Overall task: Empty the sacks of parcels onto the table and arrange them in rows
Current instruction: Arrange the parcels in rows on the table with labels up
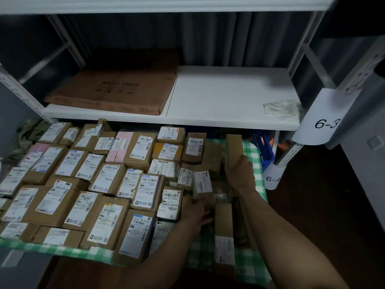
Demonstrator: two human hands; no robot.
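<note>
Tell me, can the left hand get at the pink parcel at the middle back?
Probably not yet: the left hand is gripping a small labelled parcel, though nothing covers the pink parcel.

Brown cardboard parcels (62,205) with white labels printed in black, some topped with blue. Among them, pale pink parcels (120,147). Green-and-white check across the tabletop (253,155). White shelf (218,90), brown flat carton (116,90), blue crate (264,149), white tag (325,122) numbered in black, grey curtain (208,38).
</note>
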